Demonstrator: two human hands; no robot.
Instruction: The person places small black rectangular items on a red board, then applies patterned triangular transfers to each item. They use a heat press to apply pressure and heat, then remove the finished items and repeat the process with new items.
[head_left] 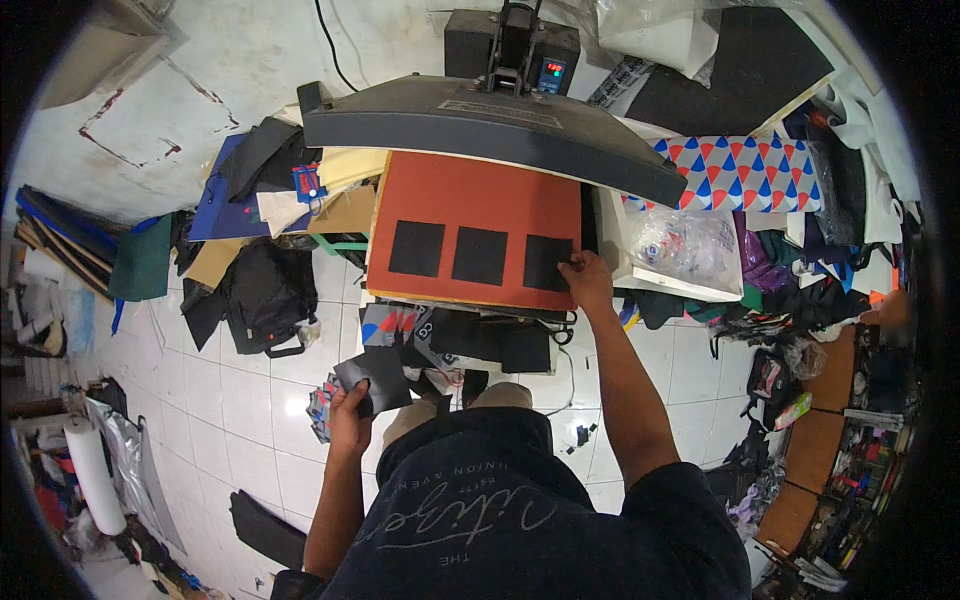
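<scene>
Three black squares lie in a row on the orange-red pad (480, 190) of a heat press: a left square (417, 248), a middle square (479, 256) and a right square (545, 262). My right hand (588, 280) has its fingertips closed at the right edge of the right square. Low on the left, away from the pad, my left hand (350, 412) grips more black squares (378, 380), thumb on top; how many is hidden. Above the pad's far side hangs the dark upper plate (480, 115) of the press, raised.
A lit controller (551, 75) sits behind the plate. Right of the pad stands a white box (690, 290) with clear plastic bags, beside a patterned red, blue and white sheet (740, 172). A black backpack (270, 295) rests at left. Black cloth (490, 340) lies below the pad's near edge.
</scene>
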